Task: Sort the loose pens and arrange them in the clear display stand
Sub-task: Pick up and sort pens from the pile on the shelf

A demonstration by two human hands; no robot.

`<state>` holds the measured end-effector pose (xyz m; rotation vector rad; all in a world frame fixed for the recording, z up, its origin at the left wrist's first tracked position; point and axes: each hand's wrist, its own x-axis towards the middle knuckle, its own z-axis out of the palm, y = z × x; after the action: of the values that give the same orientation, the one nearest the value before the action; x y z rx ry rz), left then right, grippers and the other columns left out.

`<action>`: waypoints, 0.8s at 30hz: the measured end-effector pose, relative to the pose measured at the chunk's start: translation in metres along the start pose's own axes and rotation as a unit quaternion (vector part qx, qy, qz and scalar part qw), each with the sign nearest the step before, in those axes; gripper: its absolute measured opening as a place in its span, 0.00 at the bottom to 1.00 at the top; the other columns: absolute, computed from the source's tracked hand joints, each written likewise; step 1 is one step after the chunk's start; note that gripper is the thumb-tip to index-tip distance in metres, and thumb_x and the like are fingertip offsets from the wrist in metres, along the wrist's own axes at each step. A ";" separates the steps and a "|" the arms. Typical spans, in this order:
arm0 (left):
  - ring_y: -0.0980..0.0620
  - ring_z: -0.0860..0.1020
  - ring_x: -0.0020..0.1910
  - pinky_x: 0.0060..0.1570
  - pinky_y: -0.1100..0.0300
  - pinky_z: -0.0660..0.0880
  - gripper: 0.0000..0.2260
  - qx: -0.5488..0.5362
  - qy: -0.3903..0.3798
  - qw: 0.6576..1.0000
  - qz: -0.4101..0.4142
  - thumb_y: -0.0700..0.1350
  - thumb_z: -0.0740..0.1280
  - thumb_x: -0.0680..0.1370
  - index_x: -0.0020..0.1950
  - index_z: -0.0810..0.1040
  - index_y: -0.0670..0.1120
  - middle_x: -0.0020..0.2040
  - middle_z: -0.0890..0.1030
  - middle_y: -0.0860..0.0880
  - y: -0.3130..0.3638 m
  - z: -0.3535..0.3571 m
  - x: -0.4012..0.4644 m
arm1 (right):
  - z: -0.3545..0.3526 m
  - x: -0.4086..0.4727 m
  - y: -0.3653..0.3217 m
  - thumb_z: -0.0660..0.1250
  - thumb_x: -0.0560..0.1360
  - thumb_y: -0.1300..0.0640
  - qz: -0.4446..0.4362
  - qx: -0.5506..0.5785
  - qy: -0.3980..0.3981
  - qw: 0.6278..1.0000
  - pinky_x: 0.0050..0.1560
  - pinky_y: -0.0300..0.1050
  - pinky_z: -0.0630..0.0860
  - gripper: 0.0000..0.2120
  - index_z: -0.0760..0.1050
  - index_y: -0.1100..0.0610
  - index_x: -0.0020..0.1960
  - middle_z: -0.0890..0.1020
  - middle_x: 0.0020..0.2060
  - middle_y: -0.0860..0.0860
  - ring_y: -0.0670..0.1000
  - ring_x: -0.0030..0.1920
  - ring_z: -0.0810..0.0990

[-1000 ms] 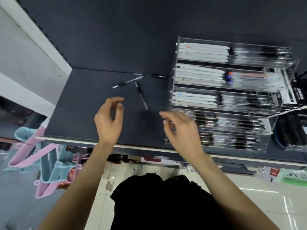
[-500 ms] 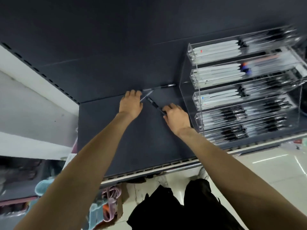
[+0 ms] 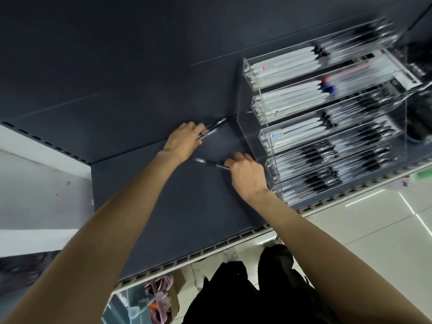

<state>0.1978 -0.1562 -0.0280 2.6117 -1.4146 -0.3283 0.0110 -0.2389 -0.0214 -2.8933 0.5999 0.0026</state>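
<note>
Dark shelf [image 3: 187, 218]; three pens [image 3: 210, 131], two hands [image 3: 247, 176].

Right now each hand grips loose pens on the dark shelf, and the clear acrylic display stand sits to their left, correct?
Not quite: in the head view the clear acrylic display stand sits to the right of the left hand and right hand. Each does grip loose pens on the dark shelf.

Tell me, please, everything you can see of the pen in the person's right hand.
The pen is slim, with a clear or silvery barrel and a black grip section near its free end; motion blur hides finer detail. It lies nearly flat, low over the dark shelf, tip pointing left and slightly away. The right hand pinches its right end between fingers and thumb, covering that part. Whether it touches the shelf is unclear. It sits just left of the clear display stand, not touching it.
</note>
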 end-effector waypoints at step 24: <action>0.53 0.83 0.45 0.39 0.66 0.75 0.07 -0.626 0.023 0.751 -0.208 0.45 0.63 0.80 0.50 0.80 0.47 0.46 0.85 0.49 0.116 -0.031 -0.155 | -0.065 -0.047 0.017 0.68 0.73 0.67 0.111 0.701 -0.049 0.702 0.41 0.34 0.76 0.11 0.75 0.61 0.56 0.77 0.27 0.44 0.41 0.35 0.78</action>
<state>0.0304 -0.0879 0.0478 1.6460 -0.2393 -0.8702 -0.0409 -0.2472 0.0417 -1.3000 0.5361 -0.1799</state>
